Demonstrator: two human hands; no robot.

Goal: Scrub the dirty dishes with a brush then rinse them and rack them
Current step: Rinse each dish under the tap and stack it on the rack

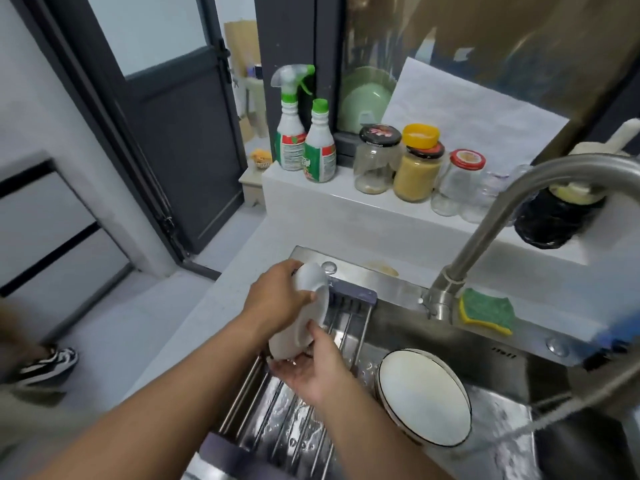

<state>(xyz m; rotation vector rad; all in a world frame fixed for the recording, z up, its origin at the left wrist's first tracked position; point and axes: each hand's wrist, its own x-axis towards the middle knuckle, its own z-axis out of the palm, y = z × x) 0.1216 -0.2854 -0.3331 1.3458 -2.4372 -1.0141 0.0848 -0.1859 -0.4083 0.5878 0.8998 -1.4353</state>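
I hold a white plate [304, 323] on edge over the metal roll-up rack [294, 420] that spans the left part of the sink. My left hand [277, 296] grips its upper rim, fingers curled over the top. My right hand [311, 368] cups its lower edge from below, thumb against the face. A white bowl [424, 396] with a dark rim leans on the rack's right side. Water streams into the sink [502, 438] at the right. No brush is clearly visible.
The steel faucet [491, 237] arches over the sink. A yellow-green sponge [486, 310] lies on the sink ledge behind it. Two spray bottles [304, 133] and several jars [419, 168] stand on the raised white shelf behind. A shoe [52, 365] shows on the floor at left.
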